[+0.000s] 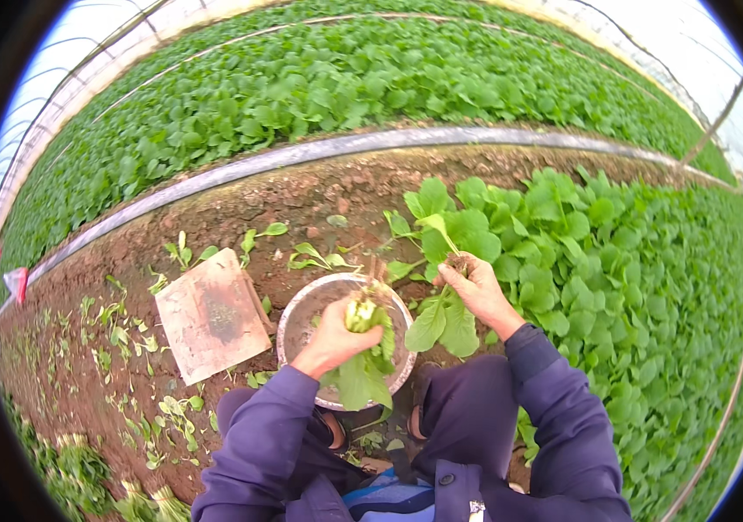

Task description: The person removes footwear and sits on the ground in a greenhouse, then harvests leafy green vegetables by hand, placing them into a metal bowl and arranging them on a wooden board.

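Observation:
My left hand (338,336) is closed around a bunch of leafy greens (365,375), held over a round basin (293,307). The pale stems and thin roots of the bunch point up and away from me, and its leaves hang toward my lap. To the right of the basin, my right hand (472,290) pinches an uprooted green plant (443,323) near its soil-covered roots. Two broad leaves of it droop below the fingers, and a thinner leaf sticks up above them. The basin's inside is dusty with soil and partly covered by the bunch.
Dense rows of leafy greens (606,293) grow at my right. A pale, soil-stained board (214,320) lies left of the basin. Loose plants (179,417) are strewn over the soil, with tied bundles (77,470) at lower left. A long grey pipe (319,150) crosses ahead.

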A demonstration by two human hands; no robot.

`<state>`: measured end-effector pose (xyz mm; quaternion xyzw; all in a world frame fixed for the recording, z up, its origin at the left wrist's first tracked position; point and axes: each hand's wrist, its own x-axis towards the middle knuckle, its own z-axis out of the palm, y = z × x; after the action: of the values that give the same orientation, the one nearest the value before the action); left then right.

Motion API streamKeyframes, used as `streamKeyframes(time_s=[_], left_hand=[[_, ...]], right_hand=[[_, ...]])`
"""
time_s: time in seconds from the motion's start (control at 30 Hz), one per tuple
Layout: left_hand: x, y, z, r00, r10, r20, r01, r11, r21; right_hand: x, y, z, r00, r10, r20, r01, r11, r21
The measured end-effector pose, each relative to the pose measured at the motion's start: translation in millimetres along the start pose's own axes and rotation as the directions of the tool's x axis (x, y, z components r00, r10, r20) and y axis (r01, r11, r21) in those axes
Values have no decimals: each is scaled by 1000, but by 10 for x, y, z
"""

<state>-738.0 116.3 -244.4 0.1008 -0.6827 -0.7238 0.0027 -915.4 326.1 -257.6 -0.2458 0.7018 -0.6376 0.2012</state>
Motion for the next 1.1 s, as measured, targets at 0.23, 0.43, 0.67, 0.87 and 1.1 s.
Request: streamKeyframes(time_s=[0.23, 0.43, 0.67, 0.87, 1.1], left_hand=[[-11, -88, -91, 995, 37, 92, -33, 998, -46], [-124, -201, -208, 986, 161, -50, -149, 971, 186], [-248, -124, -305, 907, 422, -2, -265, 573, 776], [-321, -75, -625, 860, 454, -232, -107, 605, 789], [-328, 1, -768, 815, 430, -390, -115, 778, 617]], right_hand=[[113, -287, 1027, 1000, 17, 21, -26, 813, 582], [215, -211, 1236, 998, 49, -51, -2, 735, 678], [418, -92, 1044, 947, 84, -310, 18, 949, 313], [448, -48, 842, 856, 454, 246, -511, 817, 269], [434, -90, 782, 756, 446, 480, -609, 749, 263]])
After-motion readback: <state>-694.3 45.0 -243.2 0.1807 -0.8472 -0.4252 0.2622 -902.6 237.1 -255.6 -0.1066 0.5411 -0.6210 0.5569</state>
